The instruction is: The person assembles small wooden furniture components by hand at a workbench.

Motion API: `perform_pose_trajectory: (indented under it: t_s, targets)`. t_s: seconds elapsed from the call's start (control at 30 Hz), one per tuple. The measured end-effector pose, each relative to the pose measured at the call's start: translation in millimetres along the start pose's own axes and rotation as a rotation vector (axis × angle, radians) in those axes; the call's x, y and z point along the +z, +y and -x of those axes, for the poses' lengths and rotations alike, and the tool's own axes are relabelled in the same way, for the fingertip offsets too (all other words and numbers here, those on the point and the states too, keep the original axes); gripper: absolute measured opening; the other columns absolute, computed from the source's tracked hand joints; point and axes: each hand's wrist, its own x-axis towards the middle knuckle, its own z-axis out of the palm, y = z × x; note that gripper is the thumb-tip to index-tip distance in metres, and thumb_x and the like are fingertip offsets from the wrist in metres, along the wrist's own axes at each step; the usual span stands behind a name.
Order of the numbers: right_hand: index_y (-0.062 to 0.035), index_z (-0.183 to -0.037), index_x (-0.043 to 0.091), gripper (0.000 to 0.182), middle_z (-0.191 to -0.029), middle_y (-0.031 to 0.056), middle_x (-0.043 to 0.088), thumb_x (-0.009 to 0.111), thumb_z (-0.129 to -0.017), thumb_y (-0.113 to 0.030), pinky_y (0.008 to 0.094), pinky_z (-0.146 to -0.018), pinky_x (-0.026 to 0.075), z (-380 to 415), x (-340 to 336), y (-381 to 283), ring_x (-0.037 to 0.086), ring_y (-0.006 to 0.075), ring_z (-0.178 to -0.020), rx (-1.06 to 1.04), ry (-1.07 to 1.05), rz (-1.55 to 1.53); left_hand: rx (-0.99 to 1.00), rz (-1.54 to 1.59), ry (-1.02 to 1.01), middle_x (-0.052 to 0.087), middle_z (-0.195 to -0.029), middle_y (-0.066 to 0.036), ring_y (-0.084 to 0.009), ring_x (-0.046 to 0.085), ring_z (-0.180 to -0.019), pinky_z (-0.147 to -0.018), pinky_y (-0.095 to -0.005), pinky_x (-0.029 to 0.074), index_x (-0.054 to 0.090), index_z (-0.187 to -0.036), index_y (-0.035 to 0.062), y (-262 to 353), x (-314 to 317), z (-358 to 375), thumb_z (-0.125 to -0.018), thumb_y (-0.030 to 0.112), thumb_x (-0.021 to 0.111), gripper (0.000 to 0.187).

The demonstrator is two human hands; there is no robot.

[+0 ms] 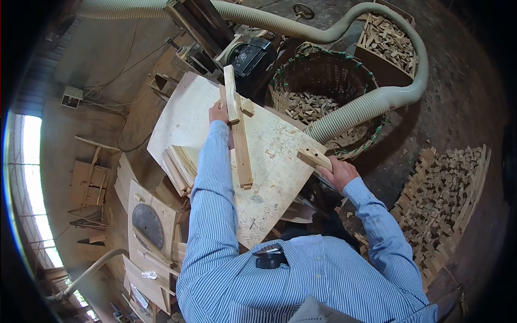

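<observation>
My left hand is closed at the far side of the pale work board, against a long wooden strip and beside an upright wooden piece. A small block touches the strip's right side. My right hand is wrapped round the end of a short wooden piece with dark holes, at the board's right edge. What my left fingers grip is partly hidden by the wood.
Stacked wooden strips lie at the board's left. Beyond stand a motor and a wicker basket of offcuts, crossed by a thick hose. Piled blocks are at right; a circular saw blade is at lower left.
</observation>
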Motion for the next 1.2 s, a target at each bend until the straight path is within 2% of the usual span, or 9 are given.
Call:
perform_pose_trajectory:
  t_s: [0.37, 0.43, 0.57, 0.6, 0.67, 0.8, 0.87, 0.9, 1.2]
  targets:
    - [-0.0069, -0.115, 0.060, 0.053, -0.094, 0.0229, 0.075, 0.062, -0.101, -0.058, 0.0549, -0.082, 0.058, 2, -18, -8, 0.073, 0.0440, -0.089, 0.091, -0.072, -0.012, 0.016, 0.182, 0.024, 0.066, -0.126, -0.023, -0.0429, 0.065, -0.117, -0.105, -0.0490, 0.051, 0.065, -0.144, 0.0137, 26, -13, 45, -0.095, 0.023, 0.073, 0.050]
    - [-0.0069, -0.112, 0.060, 0.052, -0.094, 0.0232, 0.075, 0.061, -0.101, -0.058, 0.0562, -0.080, 0.058, 2, -24, -11, 0.073, 0.0452, -0.087, 0.094, -0.088, -0.031, 0.083, -0.126, 0.283, 0.066, -0.123, -0.022, -0.0417, 0.064, -0.114, -0.101, -0.0493, 0.052, 0.068, -0.137, 0.0102, 39, -24, 57, -0.094, 0.020, 0.074, 0.045]
    - [-0.0064, -0.112, 0.059, 0.053, -0.094, 0.0227, 0.076, 0.061, -0.101, -0.058, 0.0559, -0.079, 0.058, 4, -28, -14, 0.074, 0.0448, -0.086, 0.057, -0.079, -0.025, 0.200, -0.277, 0.205, 0.067, -0.120, -0.022, -0.0387, 0.064, -0.112, -0.099, -0.0476, 0.052, 0.069, -0.134, 0.0062, 35, -37, 64, -0.097, 0.024, 0.072, 0.042]
    - [-0.0063, -0.112, 0.059, 0.053, -0.094, 0.0227, 0.076, 0.061, -0.101, -0.058, 0.0557, -0.078, 0.059, 5, -28, -13, 0.074, 0.0447, -0.085, 0.060, -0.076, -0.024, 0.187, -0.293, 0.218, 0.067, -0.120, -0.022, -0.0387, 0.064, -0.112, -0.099, -0.0476, 0.052, 0.069, -0.134, 0.0062, 34, -41, 72, -0.097, 0.024, 0.072, 0.042]
    - [-0.0061, -0.113, 0.058, 0.053, -0.093, 0.0226, 0.076, 0.061, -0.101, -0.058, 0.0554, -0.078, 0.059, 2, -29, -13, 0.074, 0.0446, -0.085, 0.053, -0.077, -0.032, 0.019, 0.010, 0.233, 0.067, -0.120, -0.021, -0.0386, 0.064, -0.114, -0.102, -0.0482, 0.051, 0.070, -0.133, 0.0038, 36, -44, 87, -0.098, 0.027, 0.072, 0.042]
    - [-0.0065, -0.114, 0.058, 0.053, -0.095, 0.0228, 0.076, 0.060, -0.101, -0.057, 0.0548, -0.079, 0.060, 3, -37, -16, 0.074, 0.0448, -0.087, 0.084, -0.131, -0.050, -0.192, -0.027, 0.094, 0.069, -0.115, -0.018, -0.0315, 0.070, -0.104, -0.093, -0.0439, 0.058, 0.072, -0.129, 0.0012, 27, -38, 98, -0.098, 0.027, 0.074, 0.040]
    - [-0.0065, -0.116, 0.058, 0.053, -0.095, 0.0225, 0.076, 0.059, -0.102, -0.057, 0.0545, -0.078, 0.060, 3, -34, -13, 0.075, 0.0446, -0.086, 0.088, -0.135, -0.040, -0.306, 0.376, -0.041, 0.071, -0.107, -0.016, -0.0227, 0.073, -0.090, -0.076, -0.0360, 0.063, 0.073, -0.125, -0.0006, 38, -37, 100, -0.097, 0.025, 0.076, 0.038]
    - [-0.0065, -0.116, 0.058, 0.053, -0.095, 0.0225, 0.076, 0.059, -0.102, -0.057, 0.0545, -0.078, 0.060, 3, -35, -14, 0.075, 0.0446, -0.086, 0.083, -0.137, -0.041, -0.249, 0.320, -0.020, 0.073, -0.103, -0.014, -0.0175, 0.073, -0.079, -0.063, -0.0297, 0.063, 0.075, -0.120, -0.0022, 37, -35, 95, -0.095, 0.022, 0.078, 0.034]
    - [-0.0055, -0.119, 0.058, 0.052, -0.091, 0.0220, 0.076, 0.060, -0.102, -0.055, 0.0536, -0.075, 0.060, 5, -38, -13, 0.075, 0.0435, -0.082, 0.047, -0.108, -0.031, -0.265, 0.297, 0.018, 0.078, -0.096, -0.015, -0.0178, 0.075, -0.079, -0.068, -0.0308, 0.063, 0.077, -0.115, -0.0038, 47, -25, 61, -0.095, 0.019, 0.078, 0.030]
